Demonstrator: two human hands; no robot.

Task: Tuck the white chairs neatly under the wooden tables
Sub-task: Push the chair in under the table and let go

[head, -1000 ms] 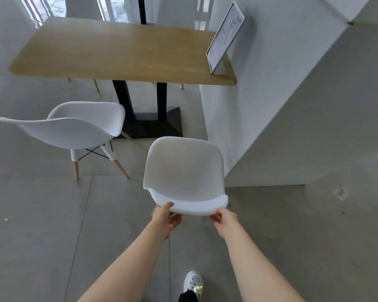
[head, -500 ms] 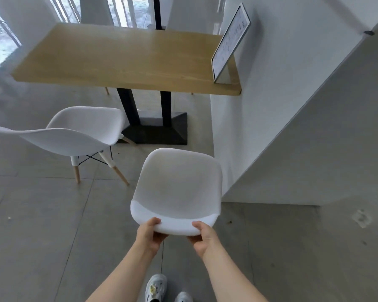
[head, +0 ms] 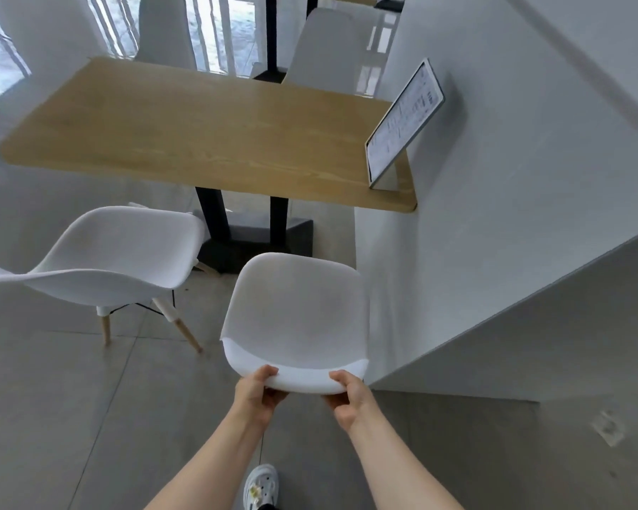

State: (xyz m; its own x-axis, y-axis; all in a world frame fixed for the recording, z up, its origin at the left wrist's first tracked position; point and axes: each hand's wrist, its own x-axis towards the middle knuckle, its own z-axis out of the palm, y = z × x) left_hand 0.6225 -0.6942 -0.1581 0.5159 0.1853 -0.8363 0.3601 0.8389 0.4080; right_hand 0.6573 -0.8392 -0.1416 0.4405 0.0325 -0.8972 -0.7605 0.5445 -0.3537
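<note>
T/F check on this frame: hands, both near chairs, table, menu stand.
1. Both hands, left and right, grip the top edge of the chair back. True.
2. The held chair is fully under the wooden table. False: it stands short of the table edge.
3. The second white chair lies tipped over. False: it stands on its legs.
4. The menu stand sits at the table's wall end. True.

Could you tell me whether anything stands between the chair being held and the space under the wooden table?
The floor ahead of the held chair looks open up to the wooden table. Under it stands the black pedestal base, a little left of the chair's line, and the wall runs close on the right.
</note>
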